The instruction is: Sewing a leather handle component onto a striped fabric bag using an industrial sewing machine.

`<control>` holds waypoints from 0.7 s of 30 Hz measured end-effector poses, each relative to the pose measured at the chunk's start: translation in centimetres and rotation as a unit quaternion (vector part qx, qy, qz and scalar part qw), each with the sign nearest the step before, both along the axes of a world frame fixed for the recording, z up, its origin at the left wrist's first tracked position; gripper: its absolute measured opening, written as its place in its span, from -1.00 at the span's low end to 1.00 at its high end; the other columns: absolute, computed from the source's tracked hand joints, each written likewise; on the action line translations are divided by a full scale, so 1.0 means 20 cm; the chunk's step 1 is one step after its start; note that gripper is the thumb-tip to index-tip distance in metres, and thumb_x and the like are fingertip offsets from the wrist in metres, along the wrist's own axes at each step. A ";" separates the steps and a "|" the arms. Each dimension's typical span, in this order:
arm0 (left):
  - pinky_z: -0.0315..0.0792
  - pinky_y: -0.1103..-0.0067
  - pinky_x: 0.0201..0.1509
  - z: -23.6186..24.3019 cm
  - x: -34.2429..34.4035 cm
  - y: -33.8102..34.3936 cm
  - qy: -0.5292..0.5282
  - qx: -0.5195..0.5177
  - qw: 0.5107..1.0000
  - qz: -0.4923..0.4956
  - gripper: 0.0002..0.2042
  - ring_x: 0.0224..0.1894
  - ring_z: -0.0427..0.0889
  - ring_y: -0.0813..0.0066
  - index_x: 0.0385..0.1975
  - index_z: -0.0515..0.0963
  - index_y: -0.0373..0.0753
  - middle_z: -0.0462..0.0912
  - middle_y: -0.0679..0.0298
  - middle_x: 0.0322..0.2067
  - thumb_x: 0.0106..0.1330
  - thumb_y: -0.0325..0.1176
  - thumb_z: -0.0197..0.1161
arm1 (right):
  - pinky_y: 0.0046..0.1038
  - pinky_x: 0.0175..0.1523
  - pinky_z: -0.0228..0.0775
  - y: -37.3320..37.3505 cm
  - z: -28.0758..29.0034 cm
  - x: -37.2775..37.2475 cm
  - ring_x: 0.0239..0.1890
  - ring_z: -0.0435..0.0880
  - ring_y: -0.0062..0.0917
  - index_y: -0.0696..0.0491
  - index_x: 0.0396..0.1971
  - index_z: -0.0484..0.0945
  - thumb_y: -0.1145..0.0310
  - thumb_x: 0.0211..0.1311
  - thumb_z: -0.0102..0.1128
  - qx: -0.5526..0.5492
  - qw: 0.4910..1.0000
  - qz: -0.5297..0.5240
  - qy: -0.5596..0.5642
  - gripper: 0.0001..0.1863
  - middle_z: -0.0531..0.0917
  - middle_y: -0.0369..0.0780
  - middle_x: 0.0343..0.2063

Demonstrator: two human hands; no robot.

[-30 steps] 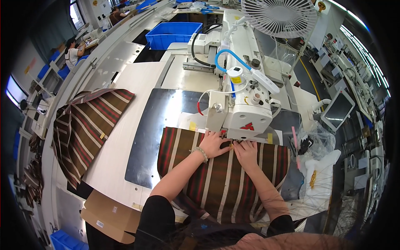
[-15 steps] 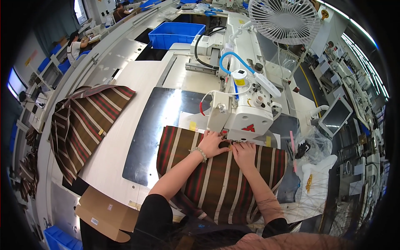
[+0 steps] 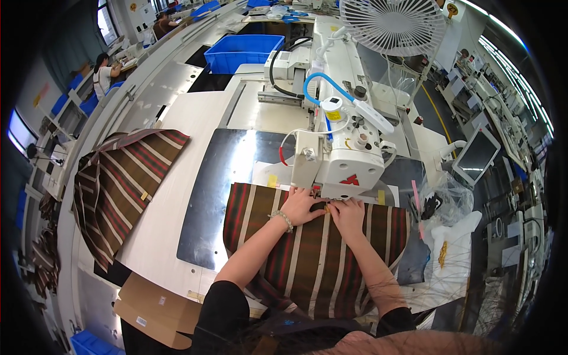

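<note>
Brown, red and cream striped fabric (image 3: pixel 296 260) lies in front of me, its far edge at the head of a white sewing machine (image 3: pixel 350 171). Bent fingers of my left hand (image 3: pixel 300 207), with a beaded bracelet at the wrist, grip the fabric near its far edge, just left of the machine's front. Close beside it, my right hand (image 3: pixel 348 218) is closed at the same edge. A small yellow tag (image 3: pixel 328 209) shows at its fingertips, near my left thumb. The needle area is mostly hidden behind the fingers and the machine head.
A second striped piece (image 3: pixel 127 183) with a small yellow tag lies left on the white table (image 3: pixel 160 236). A blue bin (image 3: pixel 242 53), a fan (image 3: pixel 393 23), a screen (image 3: pixel 478 155) and a cardboard box (image 3: pixel 157 307) surround the machine. Other people sit far left.
The whole view has shifted slightly. Both hands stay at the fabric's far edge in nearly the same place, and the fabric has hardly moved.
</note>
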State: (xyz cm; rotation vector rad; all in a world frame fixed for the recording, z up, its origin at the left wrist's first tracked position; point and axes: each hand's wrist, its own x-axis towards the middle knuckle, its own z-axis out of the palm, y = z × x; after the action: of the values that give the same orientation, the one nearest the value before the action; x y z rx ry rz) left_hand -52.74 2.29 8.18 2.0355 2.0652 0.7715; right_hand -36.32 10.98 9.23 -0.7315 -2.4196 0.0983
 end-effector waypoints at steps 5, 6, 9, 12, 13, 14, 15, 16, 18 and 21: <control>0.10 0.29 0.17 0.05 0.02 -0.01 0.012 -0.061 0.998 0.010 -0.62 0.06 0.33 0.13 -0.03 0.57 0.13 0.45 0.10 -0.08 0.18 0.06 0.16 | -0.31 -0.14 0.27 0.00 -0.01 0.01 -0.34 0.57 -0.41 0.01 -0.50 0.65 0.34 -0.08 0.33 -0.008 0.999 0.015 0.034 -0.89 0.61 -0.30 -0.50; 0.10 0.29 0.17 0.05 0.02 -0.01 0.016 -0.062 0.998 0.010 -0.62 0.06 0.33 0.13 -0.03 0.57 0.13 0.45 0.10 -0.08 0.18 0.06 0.16 | -0.31 -0.14 0.27 0.00 -0.01 0.01 -0.34 0.57 -0.41 0.01 -0.50 0.65 0.34 -0.08 0.33 -0.009 0.999 0.015 0.038 -0.89 0.61 -0.30 -0.50; 0.11 0.29 0.17 0.05 0.03 -0.01 0.039 -0.044 0.998 0.010 -0.61 0.07 0.34 0.13 -0.03 0.57 0.09 0.46 0.08 -0.05 0.19 0.06 0.15 | -0.33 -0.15 0.27 -0.01 -0.01 0.02 -0.34 0.57 -0.42 0.01 -0.48 0.65 0.35 -0.05 0.31 -0.038 0.997 0.022 0.069 -0.89 0.61 -0.30 -0.50; 0.09 0.28 0.19 0.06 0.03 0.00 0.020 -0.085 0.996 0.012 -0.59 0.07 0.34 0.14 -0.04 0.57 0.06 0.47 0.08 -0.04 0.18 0.07 0.14 | -0.35 -0.16 0.27 0.04 -0.02 0.05 -0.33 0.58 -0.44 0.00 -0.44 0.65 0.35 -0.02 0.29 -0.037 0.997 0.049 0.043 -0.88 0.61 -0.31 -0.51; 0.09 0.28 0.19 0.06 0.03 -0.01 0.023 -0.064 0.998 0.011 -0.59 0.06 0.35 0.14 -0.04 0.57 0.04 0.47 0.08 -0.05 0.18 0.07 0.14 | -0.35 -0.18 0.27 0.05 -0.02 0.07 -0.33 0.58 -0.44 0.00 -0.43 0.65 0.35 -0.02 0.29 -0.028 0.997 0.067 0.039 -0.88 0.61 -0.32 -0.50; 0.08 0.27 0.20 0.05 0.03 -0.01 0.026 -0.044 0.999 0.010 -0.59 0.05 0.36 0.15 -0.05 0.58 0.03 0.48 0.09 -0.07 0.18 0.08 0.14 | -0.35 -0.19 0.27 0.06 -0.03 0.07 -0.34 0.58 -0.45 0.00 -0.41 0.65 0.36 -0.01 0.28 -0.019 0.996 0.085 0.034 -0.87 0.61 -0.32 -0.48; 0.08 0.27 0.20 0.05 0.03 -0.01 0.026 -0.046 0.999 0.008 -0.59 0.05 0.36 0.15 -0.05 0.58 0.03 0.48 0.09 -0.07 0.18 0.08 0.14 | -0.35 -0.19 0.27 0.07 -0.03 0.07 -0.34 0.58 -0.45 0.00 -0.41 0.65 0.36 -0.01 0.28 -0.021 0.996 0.083 0.035 -0.87 0.61 -0.32 -0.48; 0.08 0.27 0.20 0.05 0.03 -0.01 0.028 -0.051 0.998 0.009 -0.59 0.04 0.37 0.15 -0.05 0.58 0.03 0.49 0.09 -0.08 0.19 0.08 0.13 | -0.36 -0.21 0.27 0.08 -0.03 0.07 -0.35 0.57 -0.45 0.00 -0.40 0.65 0.37 -0.01 0.27 -0.018 0.995 0.092 0.028 -0.87 0.61 -0.32 -0.47; 0.07 0.27 0.20 0.05 0.02 -0.01 0.031 -0.059 0.998 0.009 -0.59 0.03 0.38 0.14 -0.05 0.58 0.03 0.50 0.09 -0.09 0.19 0.08 0.13 | -0.36 -0.23 0.27 0.09 -0.04 0.07 -0.35 0.57 -0.46 -0.01 -0.40 0.65 0.37 -0.01 0.27 -0.016 0.995 0.099 0.022 -0.87 0.61 -0.33 -0.45; 0.08 0.27 0.19 0.03 0.02 0.00 0.031 -0.060 0.998 0.012 -0.58 0.01 0.40 0.16 -0.06 0.58 0.02 0.52 0.10 -0.14 0.19 0.09 0.12 | -0.36 -0.24 0.27 0.11 -0.07 0.07 -0.36 0.57 -0.47 0.00 -0.40 0.65 0.39 -0.01 0.26 0.009 0.994 0.108 0.016 -0.87 0.60 -0.33 -0.43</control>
State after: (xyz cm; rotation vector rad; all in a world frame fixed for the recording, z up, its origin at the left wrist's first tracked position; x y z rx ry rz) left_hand -52.26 2.31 8.85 1.9971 2.1170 0.5800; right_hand -34.91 13.13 7.76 -0.4560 -2.4586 0.1737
